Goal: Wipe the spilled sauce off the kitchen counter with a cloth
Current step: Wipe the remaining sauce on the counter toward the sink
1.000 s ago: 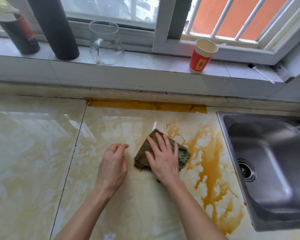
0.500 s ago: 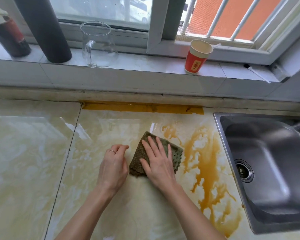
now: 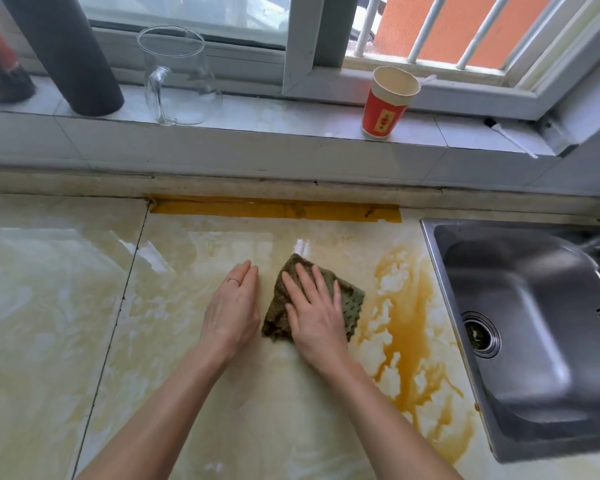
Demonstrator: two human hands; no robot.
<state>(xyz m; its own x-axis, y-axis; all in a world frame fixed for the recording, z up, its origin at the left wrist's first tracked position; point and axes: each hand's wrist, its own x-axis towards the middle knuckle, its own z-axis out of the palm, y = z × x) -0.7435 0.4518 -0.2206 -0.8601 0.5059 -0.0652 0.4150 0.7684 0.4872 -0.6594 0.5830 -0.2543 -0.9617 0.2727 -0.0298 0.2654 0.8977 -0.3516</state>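
Note:
A green-brown dotted cloth (image 3: pixel 351 304) lies flat on the glossy cream counter (image 3: pixel 66 306). My right hand (image 3: pixel 317 313) presses down on it with straight, spread fingers. Just left of the cloth, my left hand (image 3: pixel 234 311) rests on the counter, fingers straight and together, a ring on one finger. Orange-brown spilled sauce (image 3: pixel 409 327) spreads in streaks from the cloth's right side down toward the sink's front corner.
A steel sink (image 3: pixel 534 334) borders the spill on the right. Yellow tape (image 3: pixel 274 208) runs along the counter's back edge. On the windowsill stand a red paper cup (image 3: pixel 387 105), a glass jug (image 3: pixel 177 77), a dark cylinder (image 3: pixel 66 53) and a dark bottle (image 3: pixel 0 67).
My right hand has slid the cloth leftward and back from the spill, smearing away sauce near the top. My left hand's fingers have straightened out on the counter.

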